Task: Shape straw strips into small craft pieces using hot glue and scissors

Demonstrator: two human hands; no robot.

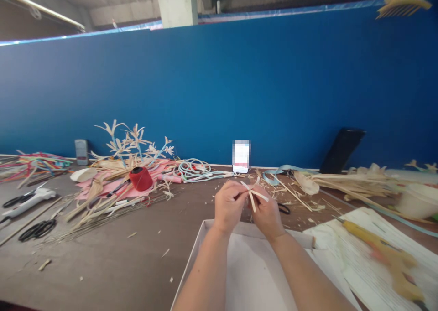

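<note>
A small pale flower (252,193) made of narrow husk-like petals is pinched between my two hands above the far edge of a white box. My left hand (228,204) has its fingertips closed at the flower's middle. From the other side my right hand (267,215) grips it with thumb and bent fingers, and petals stick out over that thumb. The white box (193,261) lies under my forearms, its inside partly covered by them. Similar finished-looking flowers on blue stems (137,137) stand at the back left.
A yellow glue gun (379,247) lies on printed paper at right. Black-handled scissors (37,230) and a white glue gun (30,204) are at left. A red thread spool (141,178), coiled cable (195,169), phone (241,157) and white bowl (419,200) line the back.
</note>
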